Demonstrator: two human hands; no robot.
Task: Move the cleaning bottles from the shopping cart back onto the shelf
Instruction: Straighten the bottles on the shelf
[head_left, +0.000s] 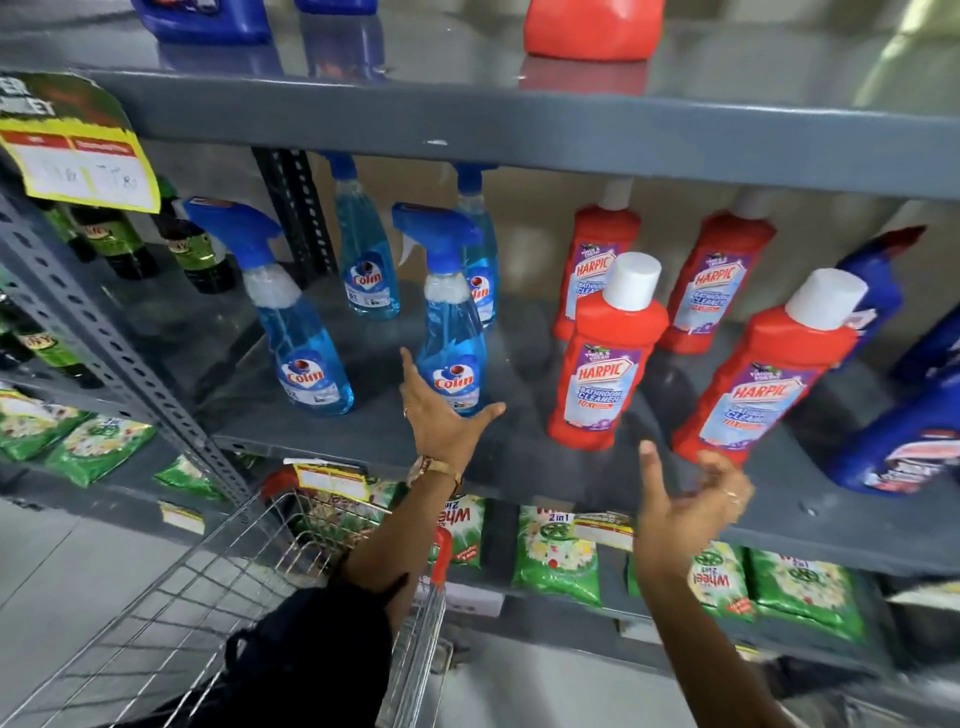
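- A shop aisle: grey slotted-steel shelving (519, 130) carries rows of identical goods.
- Blue trigger-spray glass-cleaner bottles (306, 332) and red white-capped bathroom-cleaner bottles (602, 364) stand facing outward.
- Yellow paper price tags (88, 166) hang from shelf edges.
- Green detergent packets (556, 556) lie below.
- A silver wire shopping cart (218, 587) stands alongside.

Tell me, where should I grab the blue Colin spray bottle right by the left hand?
Take the front Colin spray bottle by its narrow neck, just under the blue trigger head, coming from the front of the shelf. The neck looks slim enough for a full grip, and the trigger head above would probably stop slipping. It stands upright at the open front edge; the left hand is open right before it.
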